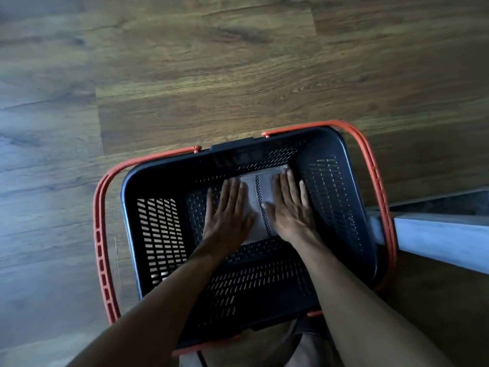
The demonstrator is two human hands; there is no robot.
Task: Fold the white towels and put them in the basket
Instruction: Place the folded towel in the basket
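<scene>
Head view, folded towel (pixel 260 205) in basket (pixel 328 197), under both flat hands, left hand (pixel 227 218), right hand (pixel 291 210)

Wood-grain plank floor (pixel 211 83) carries dark slotted plastic basket (pixel 341 197), orange handles (pixel 102 242) folded down along rim. Pale ledge (pixel 436 239) meets floor at right, beside basket.

Folded white towel (pixel 260 205) on floor of black slotted plastic basket (pixel 330 181), toward far right corner; both hands flat on it, left hand (pixel 227 218) left of right hand (pixel 291 210).
</scene>
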